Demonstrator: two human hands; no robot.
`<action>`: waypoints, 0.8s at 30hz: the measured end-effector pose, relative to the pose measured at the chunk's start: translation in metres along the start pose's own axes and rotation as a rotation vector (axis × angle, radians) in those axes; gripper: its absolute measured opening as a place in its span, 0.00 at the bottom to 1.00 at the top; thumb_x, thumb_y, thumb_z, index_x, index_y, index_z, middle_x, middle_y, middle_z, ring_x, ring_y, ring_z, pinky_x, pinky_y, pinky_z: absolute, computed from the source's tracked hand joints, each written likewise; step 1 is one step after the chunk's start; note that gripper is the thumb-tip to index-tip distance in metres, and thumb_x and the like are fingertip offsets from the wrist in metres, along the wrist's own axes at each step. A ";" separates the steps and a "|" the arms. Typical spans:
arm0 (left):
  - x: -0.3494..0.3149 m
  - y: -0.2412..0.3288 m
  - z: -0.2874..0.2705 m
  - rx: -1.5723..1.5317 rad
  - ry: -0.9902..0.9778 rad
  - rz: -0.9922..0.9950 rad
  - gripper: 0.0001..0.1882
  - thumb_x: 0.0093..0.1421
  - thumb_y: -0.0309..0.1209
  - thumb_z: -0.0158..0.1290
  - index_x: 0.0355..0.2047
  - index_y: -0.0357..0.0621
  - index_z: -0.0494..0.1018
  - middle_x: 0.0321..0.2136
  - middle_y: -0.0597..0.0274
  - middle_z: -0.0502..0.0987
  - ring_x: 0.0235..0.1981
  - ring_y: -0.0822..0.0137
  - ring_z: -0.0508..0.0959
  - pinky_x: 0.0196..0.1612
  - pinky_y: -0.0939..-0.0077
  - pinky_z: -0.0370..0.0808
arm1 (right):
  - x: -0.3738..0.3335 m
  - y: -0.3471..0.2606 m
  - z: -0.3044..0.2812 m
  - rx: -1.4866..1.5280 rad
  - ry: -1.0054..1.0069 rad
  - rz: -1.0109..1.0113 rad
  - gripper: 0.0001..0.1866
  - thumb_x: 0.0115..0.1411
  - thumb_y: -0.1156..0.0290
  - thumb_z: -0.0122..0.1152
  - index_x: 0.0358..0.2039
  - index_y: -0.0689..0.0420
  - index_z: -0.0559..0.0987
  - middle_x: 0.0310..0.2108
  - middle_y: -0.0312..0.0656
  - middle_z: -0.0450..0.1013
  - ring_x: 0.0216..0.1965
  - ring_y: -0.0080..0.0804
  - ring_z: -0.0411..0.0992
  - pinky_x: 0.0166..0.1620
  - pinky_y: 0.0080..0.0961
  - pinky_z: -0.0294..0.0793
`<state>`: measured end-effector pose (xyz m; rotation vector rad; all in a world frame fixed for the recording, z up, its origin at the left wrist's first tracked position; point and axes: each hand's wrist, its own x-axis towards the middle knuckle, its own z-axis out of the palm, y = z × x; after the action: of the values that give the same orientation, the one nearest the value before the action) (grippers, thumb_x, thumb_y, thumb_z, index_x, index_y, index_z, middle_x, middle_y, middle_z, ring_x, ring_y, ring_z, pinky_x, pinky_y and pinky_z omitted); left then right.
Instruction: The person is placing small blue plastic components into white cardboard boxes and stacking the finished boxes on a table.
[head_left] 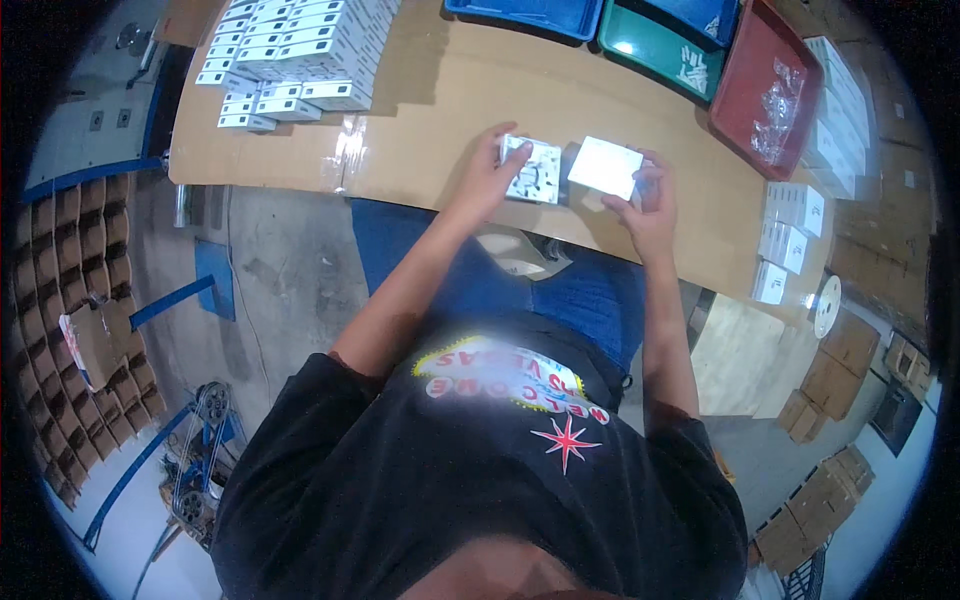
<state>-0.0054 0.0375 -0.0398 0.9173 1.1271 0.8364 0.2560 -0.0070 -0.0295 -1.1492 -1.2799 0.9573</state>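
My left hand (488, 172) is closed around a small square white box (533, 172), its thumb lying on the top face. Dark and grey marks show on that face; whether they are print or contents I cannot tell. My right hand (652, 208) grips a plain white box piece (604, 166) by its right edge, between thumb and fingers. Glare washes out its surface, so I cannot make out if it is a lid or a whole box. A narrow gap separates the two pieces, both over the near part of the tan table (420, 150).
Stacked white boxes (300, 45) fill the table's far left. Blue (530, 14) and green (640, 45) trays, the green one holding small white parts, stand at the back. A red tray (735, 110) holds clear plastic pieces. More white boxes (783, 240) line the right edge.
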 end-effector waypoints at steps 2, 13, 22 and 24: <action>-0.001 0.007 0.003 0.141 -0.025 0.098 0.44 0.61 0.35 0.65 0.71 0.39 0.54 0.55 0.47 0.75 0.56 0.56 0.77 0.59 0.64 0.75 | -0.003 0.007 -0.011 -0.045 -0.030 0.034 0.29 0.48 0.71 0.83 0.43 0.58 0.70 0.61 0.46 0.62 0.62 0.41 0.68 0.63 0.36 0.71; 0.006 0.024 -0.003 0.888 -0.014 0.346 0.61 0.42 0.39 0.78 0.71 0.38 0.53 0.60 0.40 0.69 0.61 0.44 0.70 0.65 0.55 0.68 | 0.007 0.002 -0.031 -0.609 -0.164 -0.032 0.44 0.45 0.61 0.83 0.62 0.57 0.72 0.61 0.49 0.69 0.66 0.48 0.66 0.67 0.45 0.66; 0.011 0.002 -0.002 1.199 0.165 0.458 0.61 0.39 0.57 0.75 0.69 0.40 0.61 0.67 0.43 0.59 0.69 0.44 0.56 0.70 0.47 0.51 | 0.003 0.025 -0.034 -0.877 -0.212 -0.041 0.45 0.49 0.49 0.78 0.65 0.53 0.71 0.66 0.48 0.67 0.71 0.46 0.60 0.73 0.60 0.46; 0.011 -0.003 -0.004 1.177 0.186 0.486 0.61 0.40 0.58 0.74 0.68 0.39 0.61 0.67 0.42 0.59 0.70 0.45 0.56 0.70 0.48 0.51 | 0.003 0.027 -0.033 -0.875 -0.213 -0.044 0.45 0.49 0.49 0.78 0.65 0.53 0.70 0.66 0.47 0.67 0.71 0.46 0.60 0.73 0.60 0.46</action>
<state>-0.0068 0.0469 -0.0468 2.1803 1.6043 0.5898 0.2908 -0.0022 -0.0537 -1.6879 -1.9813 0.4736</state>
